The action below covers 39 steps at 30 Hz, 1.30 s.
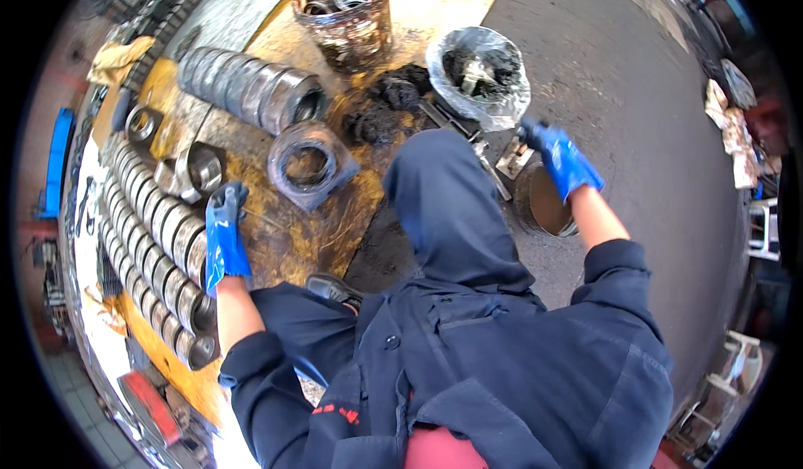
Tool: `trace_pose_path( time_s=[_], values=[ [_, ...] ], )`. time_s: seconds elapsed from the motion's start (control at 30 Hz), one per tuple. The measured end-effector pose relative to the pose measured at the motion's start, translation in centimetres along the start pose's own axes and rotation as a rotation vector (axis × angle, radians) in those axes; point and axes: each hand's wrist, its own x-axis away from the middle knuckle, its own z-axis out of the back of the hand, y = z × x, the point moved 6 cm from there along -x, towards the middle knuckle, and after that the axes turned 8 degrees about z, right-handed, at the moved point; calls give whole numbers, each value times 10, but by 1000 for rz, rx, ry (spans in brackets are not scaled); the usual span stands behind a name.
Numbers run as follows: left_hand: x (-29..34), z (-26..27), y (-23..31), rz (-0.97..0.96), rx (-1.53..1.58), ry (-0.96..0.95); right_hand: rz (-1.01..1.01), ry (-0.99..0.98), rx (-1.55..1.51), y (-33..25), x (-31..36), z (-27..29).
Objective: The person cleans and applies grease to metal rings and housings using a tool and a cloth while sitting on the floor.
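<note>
My left hand, in a blue glove with dark fingertips, is beside the long rows of metal rings. Its fingers are curled in, and anything inside them is hidden. Close by lie loose metal rings. A thick ring on a plastic bag lies to its right. My right hand, gloved the same way, is closed round the dark handle of what looks like a scraper with a flat metal blade. Below that hand stands a round open tin. Beyond it is a container lined with clear plastic, holding black grease.
A grimy bucket full of rings stands at the far side. Larger rings lie in a row on the stained board. Dark greasy clumps and metal bars lie ahead of my knee. A red object is at the lower left.
</note>
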Motion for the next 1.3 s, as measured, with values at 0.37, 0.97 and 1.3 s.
trace_pose_path(
  time_s=[0.37,0.97,1.3],
  values=[
    [-56,9,-38,-73,-268,-60,-270,-101,321,157,24,-71],
    [-58,8,-66,59,-353,-47,-33,-129,1235,113,-81,-113],
    [-51,3,-72,147,-291,-100,251,-412,1512,136,-97,-145]
  ],
)
